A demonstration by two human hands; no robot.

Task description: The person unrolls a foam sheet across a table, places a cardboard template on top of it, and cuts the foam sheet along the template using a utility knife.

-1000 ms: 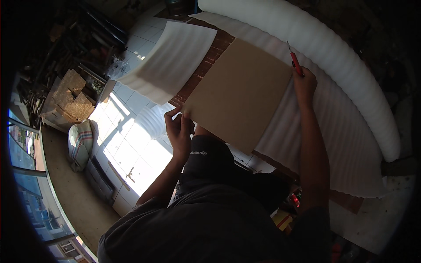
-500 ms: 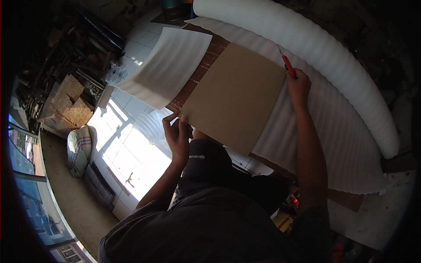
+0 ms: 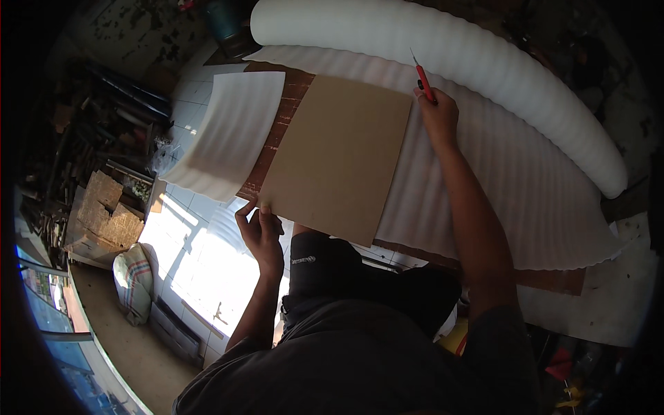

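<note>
A flat tan board (image 3: 332, 155) lies over the near-left part of an unrolled white foam sheet (image 3: 512, 187). At its lower left corner my left hand (image 3: 261, 234) pinches the edge, thumb on top. My right hand (image 3: 438, 119) is closed around a red utility knife (image 3: 424, 84), beside the board's upper right corner. The knife's thin blade points up and away, toward the thick white foam roll (image 3: 429, 34). To the left of the board, a separate cut piece of white foam (image 3: 232, 131) curves over the edge of a reddish-brown surface (image 3: 277, 131).
White floor tiles (image 3: 187, 270) in bright sunlight lie at the left. Beyond them are broken chipboard pieces (image 3: 104, 221), a striped sack (image 3: 133, 280) and a dark heap of scraps (image 3: 69, 138). A dark green container (image 3: 225, 21) stands behind the roll's left end.
The whole view has shifted and turned slightly. My right hand still holds the knife near the board's upper right corner, and my left hand keeps its pinch on the lower left corner.
</note>
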